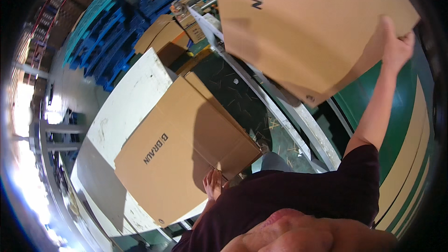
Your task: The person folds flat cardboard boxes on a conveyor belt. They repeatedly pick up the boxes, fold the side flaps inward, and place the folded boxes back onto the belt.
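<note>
A flattened cardboard box [172, 121] with dark print lies on a white table [135, 81] to my left. My left hand [213, 182] is closed on its near edge, with one finger reaching onto the top face. Out to the right, my right hand [396, 49] grips the edge of a second flattened cardboard box [298, 23], thumb on the near face and the other fingers partly hidden. That box is raised and tilted above a metal frame and a green surface, and its top runs out of view.
A pale metal frame [298, 121] runs beside a green surface [373, 98]. Cardboard sheets [406, 172] lie at the right edge. Blue pallets [109, 42], a teal pallet [91, 18] and an open carton [161, 37] stand further back. Scraps litter the dark green floor [228, 81].
</note>
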`<state>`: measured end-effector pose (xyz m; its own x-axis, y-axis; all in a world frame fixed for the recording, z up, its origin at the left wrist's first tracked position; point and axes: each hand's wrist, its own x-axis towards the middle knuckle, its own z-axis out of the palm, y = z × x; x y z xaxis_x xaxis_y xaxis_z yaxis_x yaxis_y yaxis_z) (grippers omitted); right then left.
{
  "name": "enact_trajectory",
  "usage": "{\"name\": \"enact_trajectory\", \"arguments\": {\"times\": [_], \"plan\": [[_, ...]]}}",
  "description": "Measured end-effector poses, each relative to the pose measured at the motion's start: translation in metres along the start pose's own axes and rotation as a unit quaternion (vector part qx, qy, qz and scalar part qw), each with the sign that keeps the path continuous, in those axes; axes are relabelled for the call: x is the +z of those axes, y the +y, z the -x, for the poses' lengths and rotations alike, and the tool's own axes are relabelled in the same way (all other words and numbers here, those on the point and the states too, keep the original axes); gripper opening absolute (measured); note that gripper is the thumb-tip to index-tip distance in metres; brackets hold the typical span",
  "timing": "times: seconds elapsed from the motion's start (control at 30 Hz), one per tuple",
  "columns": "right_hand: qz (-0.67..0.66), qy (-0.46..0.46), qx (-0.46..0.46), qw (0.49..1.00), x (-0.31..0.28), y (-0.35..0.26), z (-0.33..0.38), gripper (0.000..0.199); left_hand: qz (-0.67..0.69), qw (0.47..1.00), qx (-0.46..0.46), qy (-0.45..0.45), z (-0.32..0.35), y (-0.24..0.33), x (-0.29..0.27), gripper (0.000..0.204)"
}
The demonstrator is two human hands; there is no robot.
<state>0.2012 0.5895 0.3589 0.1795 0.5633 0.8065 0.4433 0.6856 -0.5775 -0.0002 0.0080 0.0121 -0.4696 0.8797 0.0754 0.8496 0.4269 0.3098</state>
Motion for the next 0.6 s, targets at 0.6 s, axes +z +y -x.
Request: {"name": "enact_trajectory", "arguments": {"times": [0.6], "plan": [[-0.461, -0.343, 0.644, 0.505, 0.213, 0.042, 0.33, 0.018, 0.033, 0.99, -0.136, 0.018, 0.007, 0.026, -0.008, 0.064]]}}
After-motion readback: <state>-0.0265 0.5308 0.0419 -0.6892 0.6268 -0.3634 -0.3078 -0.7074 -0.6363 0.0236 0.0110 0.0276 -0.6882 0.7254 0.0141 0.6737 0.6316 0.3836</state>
